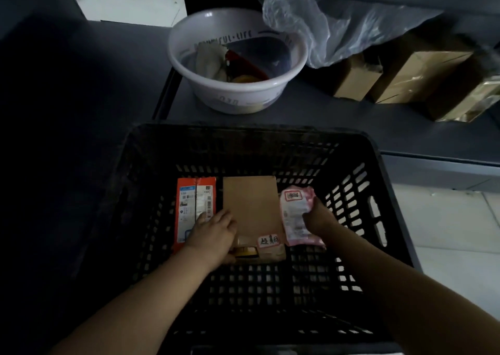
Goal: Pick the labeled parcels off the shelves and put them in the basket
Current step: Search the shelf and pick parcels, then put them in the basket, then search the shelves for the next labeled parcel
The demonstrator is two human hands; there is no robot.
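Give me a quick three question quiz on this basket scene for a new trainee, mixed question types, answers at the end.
1. True or false: the black slotted plastic basket holds three parcels.
2. Which parcel does the right hand grip? A) orange flat envelope B) brown cardboard box C) pink plastic pouch
3. Fill in: the left hand rests across the orange envelope and the ____ box.

Key: 1 true; 2 C; 3 brown cardboard
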